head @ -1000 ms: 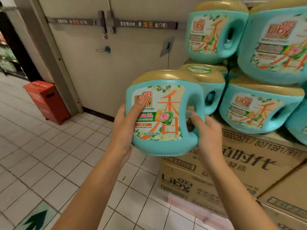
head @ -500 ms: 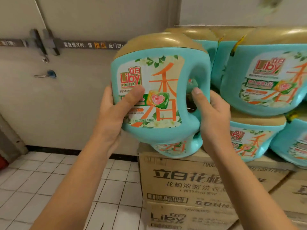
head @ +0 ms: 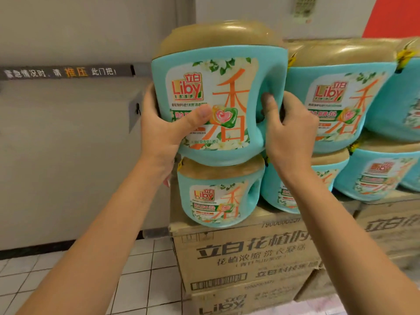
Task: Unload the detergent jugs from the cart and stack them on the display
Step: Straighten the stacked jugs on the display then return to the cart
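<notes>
A teal detergent jug [head: 218, 92] with a gold cap and an orange Liby label sits on top of a lower jug [head: 218, 196] at the left end of the display. My left hand [head: 163, 130] grips its left side, thumb across the label. My right hand [head: 288, 133] holds the jug's handle, fingers curled into the handle hole. More teal jugs [head: 341, 94] stand stacked in two rows to the right. The cart is out of view.
The jugs rest on stacked brown cardboard cartons [head: 245, 258] printed with Chinese text. To the left is a grey door with a push bar [head: 68, 72]. White floor tiles [head: 141, 276] lie below.
Both hands have lifted the jug up and to the right, from in front of the cartons onto the top of the lower jug at the display's left end.
</notes>
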A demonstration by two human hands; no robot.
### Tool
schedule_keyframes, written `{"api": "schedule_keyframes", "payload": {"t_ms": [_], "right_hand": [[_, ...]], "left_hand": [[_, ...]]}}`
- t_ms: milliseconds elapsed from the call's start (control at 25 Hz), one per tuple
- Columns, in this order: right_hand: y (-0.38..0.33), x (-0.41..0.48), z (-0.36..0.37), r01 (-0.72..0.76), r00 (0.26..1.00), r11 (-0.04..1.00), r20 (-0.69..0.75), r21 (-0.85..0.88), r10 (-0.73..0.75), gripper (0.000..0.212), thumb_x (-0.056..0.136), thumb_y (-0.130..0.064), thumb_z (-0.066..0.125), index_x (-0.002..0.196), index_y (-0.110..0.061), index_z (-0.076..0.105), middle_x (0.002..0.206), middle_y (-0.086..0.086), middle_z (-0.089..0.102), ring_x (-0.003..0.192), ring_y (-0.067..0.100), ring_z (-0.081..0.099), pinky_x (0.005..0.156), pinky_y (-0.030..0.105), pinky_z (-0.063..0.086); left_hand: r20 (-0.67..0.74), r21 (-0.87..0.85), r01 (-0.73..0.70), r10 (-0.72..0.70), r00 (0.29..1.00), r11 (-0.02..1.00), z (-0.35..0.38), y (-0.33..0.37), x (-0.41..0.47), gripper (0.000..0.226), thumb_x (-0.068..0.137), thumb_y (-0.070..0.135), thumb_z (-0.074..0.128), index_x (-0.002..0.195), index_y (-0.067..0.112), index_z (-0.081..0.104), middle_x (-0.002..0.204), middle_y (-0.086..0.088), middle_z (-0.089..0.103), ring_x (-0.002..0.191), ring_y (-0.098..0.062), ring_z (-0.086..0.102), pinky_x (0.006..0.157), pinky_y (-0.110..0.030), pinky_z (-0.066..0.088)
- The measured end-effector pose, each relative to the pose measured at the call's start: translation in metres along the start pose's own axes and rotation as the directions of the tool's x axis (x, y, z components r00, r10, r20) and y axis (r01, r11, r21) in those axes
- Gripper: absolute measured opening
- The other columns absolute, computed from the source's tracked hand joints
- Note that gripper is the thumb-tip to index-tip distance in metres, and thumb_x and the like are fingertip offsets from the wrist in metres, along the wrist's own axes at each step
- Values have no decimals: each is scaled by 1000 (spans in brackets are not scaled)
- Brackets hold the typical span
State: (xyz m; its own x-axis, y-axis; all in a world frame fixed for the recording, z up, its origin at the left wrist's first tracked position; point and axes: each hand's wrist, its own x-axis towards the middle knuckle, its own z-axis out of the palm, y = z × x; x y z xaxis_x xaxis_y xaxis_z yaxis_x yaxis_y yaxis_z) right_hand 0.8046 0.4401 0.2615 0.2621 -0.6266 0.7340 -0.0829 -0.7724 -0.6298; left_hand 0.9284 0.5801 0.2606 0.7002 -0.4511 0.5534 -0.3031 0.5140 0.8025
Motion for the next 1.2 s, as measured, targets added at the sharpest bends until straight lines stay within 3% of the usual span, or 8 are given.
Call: {"api": "schedule_keyframes", "payload": {"t_ms": [80,160,320,480,560,680,920,1200], "right_hand": [[8,-9,1,4,1000,999,-14,-51,-5,32,102,-27,43,82,-6,55,61,-2,47,53,13,39,54,27,23],[14,-23,0,36,999,998,-34,-59,-38,32,102,-24,41,101,-1,63,72,0,57,60,13,46,57,23,26],[32,-64,-5,30,999,999,-20,36,-30,33,97,-27,47,120,-8,61,104,-7,65,91,5,60,78,19,48],[54,-97,-6,-281,932,942,284,182,223,56,82,-56,62,128,-27,50,120,-20,57,115,-4,52,100,29,47],[58,-102,0,-287,903,953,361,99,234,80,72,-63,66,139,-29,39,131,-22,47,126,0,42,105,22,37],[56,-104,11,-215,919,976,343,26,193,98,66,-58,75,146,-25,30,125,-38,30,123,-4,28,94,-1,20],[54,-101,15,-203,949,979,245,-13,200,102,53,-62,79,138,-20,41,124,-15,43,118,2,38,95,17,32],[53,-104,17,-183,959,983,220,-10,181,102,54,-62,80,138,-19,42,121,-14,43,114,1,38,93,14,31]], "left_hand": [[12,33,-8,8,1000,999,0,-9,-1,108,46,44,91,133,4,42,121,-12,67,104,-26,69,76,-38,60],[16,46,-7,7,1000,999,0,-14,0,106,46,47,91,132,8,43,121,-10,67,104,-25,69,76,-38,60],[6,81,-36,36,999,996,1,-21,3,106,49,41,92,136,12,40,125,-7,64,108,-21,68,79,-37,60],[10,106,-51,50,999,993,2,-27,4,108,53,35,91,141,10,34,129,-8,61,112,-21,65,83,-42,59],[10,103,-50,49,999,993,1,-28,4,109,53,38,91,142,10,34,130,-8,61,113,-21,65,83,-43,59],[24,104,-51,49,998,993,1,-29,3,111,53,44,89,143,10,33,131,-9,60,115,-22,64,85,-45,58],[18,106,-41,39,999,994,0,-29,4,114,52,49,89,143,10,33,131,-9,60,115,-23,64,86,-48,58],[-1,150,-67,68,998,986,0,-31,2,110,54,51,87,142,11,34,131,-6,60,116,-20,64,85,-45,59]]}}
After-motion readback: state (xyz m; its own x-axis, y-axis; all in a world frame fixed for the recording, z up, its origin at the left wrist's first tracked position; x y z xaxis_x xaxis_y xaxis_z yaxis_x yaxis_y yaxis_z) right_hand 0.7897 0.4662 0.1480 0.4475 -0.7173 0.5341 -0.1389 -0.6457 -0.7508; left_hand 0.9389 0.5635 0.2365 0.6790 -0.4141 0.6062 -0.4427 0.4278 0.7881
